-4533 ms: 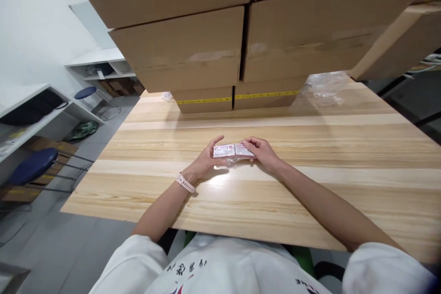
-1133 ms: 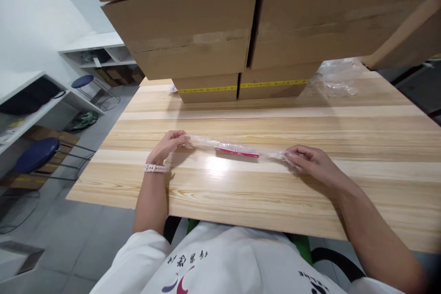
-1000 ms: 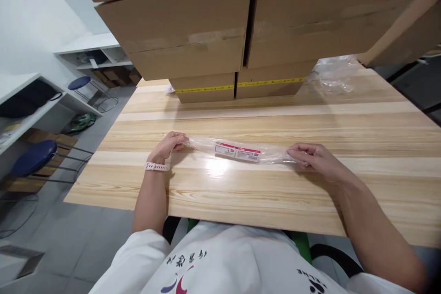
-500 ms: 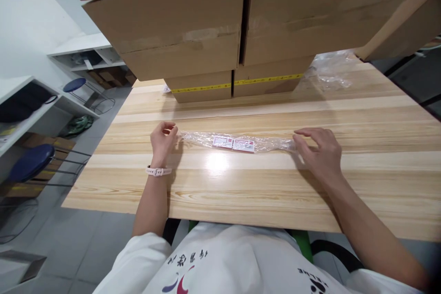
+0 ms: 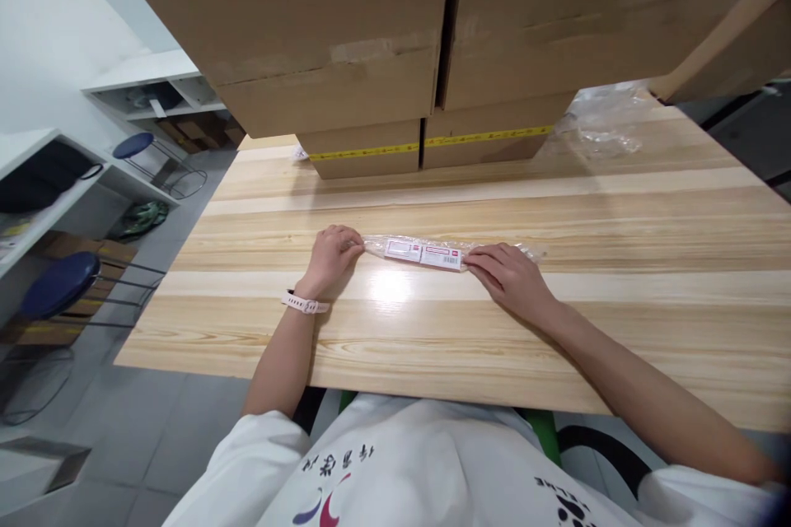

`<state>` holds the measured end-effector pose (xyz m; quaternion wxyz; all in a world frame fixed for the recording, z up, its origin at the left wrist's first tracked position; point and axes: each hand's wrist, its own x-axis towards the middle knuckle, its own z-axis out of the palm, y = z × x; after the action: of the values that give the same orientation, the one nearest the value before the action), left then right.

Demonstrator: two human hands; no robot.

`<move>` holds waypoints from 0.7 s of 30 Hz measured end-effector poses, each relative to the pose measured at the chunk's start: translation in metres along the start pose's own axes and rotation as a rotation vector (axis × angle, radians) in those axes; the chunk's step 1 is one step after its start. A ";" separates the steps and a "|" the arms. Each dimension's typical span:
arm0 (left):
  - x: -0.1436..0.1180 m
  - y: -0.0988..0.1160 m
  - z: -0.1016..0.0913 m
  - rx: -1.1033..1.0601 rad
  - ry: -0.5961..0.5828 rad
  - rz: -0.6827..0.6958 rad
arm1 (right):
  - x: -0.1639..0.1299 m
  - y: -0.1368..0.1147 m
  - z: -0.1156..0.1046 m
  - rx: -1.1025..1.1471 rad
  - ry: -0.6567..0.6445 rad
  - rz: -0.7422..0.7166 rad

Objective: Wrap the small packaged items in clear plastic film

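Two small white boxes with red print (image 5: 403,250) lie end to end on the table, wrapped in a strip of clear plastic film (image 5: 375,244). My left hand (image 5: 337,254), a pale watch band on its wrist, pinches the left end of the film, a little way off the boxes. My right hand (image 5: 507,272) is closed on the film right beside the right-hand box, its fingertips at the box's end. A loose tail of film sticks out past the right hand's fingers. What lies under those fingers is partly hidden.
Large cardboard boxes (image 5: 327,49) are stacked at the back of the wooden table (image 5: 432,346), the lower ones with yellow tape. Crumpled clear plastic (image 5: 602,128) lies at the back right. Blue stools (image 5: 60,284) and white shelves (image 5: 148,82) stand on the left.
Both hands have come inward along the film towards the boxes, the right one further. My right hand has closed at the box's end, and the film looks gathered closer around the boxes.
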<state>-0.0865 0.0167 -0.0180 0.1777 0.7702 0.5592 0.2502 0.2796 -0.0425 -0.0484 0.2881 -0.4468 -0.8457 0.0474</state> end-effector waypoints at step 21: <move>0.000 0.004 -0.013 -0.300 0.298 -0.372 | 0.019 0.035 -0.017 -0.185 0.121 0.247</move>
<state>-0.0911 0.0155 -0.0057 0.2484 0.5741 0.6677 0.4036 0.3059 -0.0100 -0.0374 0.2882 -0.5742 -0.7660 -0.0225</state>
